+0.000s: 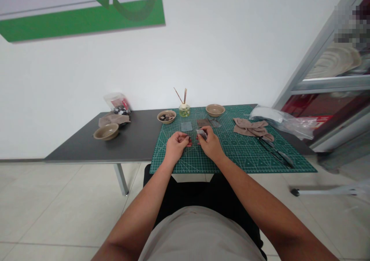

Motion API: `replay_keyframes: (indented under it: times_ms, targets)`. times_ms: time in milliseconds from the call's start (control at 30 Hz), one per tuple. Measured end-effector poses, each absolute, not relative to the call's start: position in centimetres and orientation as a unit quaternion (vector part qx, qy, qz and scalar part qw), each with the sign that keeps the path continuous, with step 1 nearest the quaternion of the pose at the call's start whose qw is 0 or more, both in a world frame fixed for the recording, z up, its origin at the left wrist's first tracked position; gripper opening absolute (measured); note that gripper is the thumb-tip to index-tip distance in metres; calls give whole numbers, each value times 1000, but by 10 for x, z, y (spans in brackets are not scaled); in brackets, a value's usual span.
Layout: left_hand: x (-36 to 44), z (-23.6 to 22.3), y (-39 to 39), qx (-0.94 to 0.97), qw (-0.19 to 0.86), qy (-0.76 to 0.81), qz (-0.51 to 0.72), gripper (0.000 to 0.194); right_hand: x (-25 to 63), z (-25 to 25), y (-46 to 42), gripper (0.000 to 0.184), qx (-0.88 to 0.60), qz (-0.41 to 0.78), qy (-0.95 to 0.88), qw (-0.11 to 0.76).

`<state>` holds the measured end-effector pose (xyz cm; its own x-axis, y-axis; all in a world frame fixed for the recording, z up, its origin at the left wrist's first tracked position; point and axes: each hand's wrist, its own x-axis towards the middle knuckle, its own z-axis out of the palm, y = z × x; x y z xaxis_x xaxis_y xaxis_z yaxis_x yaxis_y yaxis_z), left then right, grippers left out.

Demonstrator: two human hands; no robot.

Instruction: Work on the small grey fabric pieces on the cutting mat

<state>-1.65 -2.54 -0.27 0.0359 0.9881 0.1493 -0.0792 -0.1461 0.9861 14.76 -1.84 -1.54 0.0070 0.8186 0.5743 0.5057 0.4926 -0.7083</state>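
My left hand [178, 144] is closed in a pinch above the green cutting mat [245, 151]; a small dark thing may be at its fingertips, too small to make out. Facing it, my right hand [212, 143] grips a small grey folded piece [203, 134], like sandpaper or cloth, between thumb and fingers. Just beyond the hands lie a pale translucent square [186, 126], a brown square sheet [202, 122] and a dark grey piece [215, 122]. A tan bowl [166, 122] holding dark and brownish bits stands behind my left hand.
Along the back are a reed diffuser [184, 110] and another bowl [215, 111]. Right lie a brown cloth [251, 128], glasses [276, 152] and a plastic bag [285, 122]. Left, the dark table [83, 143] bears a bowl [106, 133], a cloth [120, 119] and a bag [117, 102].
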Motion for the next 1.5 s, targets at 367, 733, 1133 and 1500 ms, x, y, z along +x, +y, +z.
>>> replay_keyframes:
  times_ms: [367, 733, 1133, 1500]
  targets:
    - [-23, -9, -18, 556, 479, 417, 536, 21, 147, -8, -32, 34, -442, 47, -785, 431]
    - [-21, -5, -20, 496, 516, 379, 586, 28, 145, -7, -33, 46, -409, -6, -841, 354]
    - [-21, -9, -19, 493, 514, 372, 596, 23, 145, -6, -35, 48, -406, -16, -847, 343]
    - [-21, -7, -20, 519, 485, 392, 585, 20, 143, -6, -34, 53, -428, 2, -833, 349]
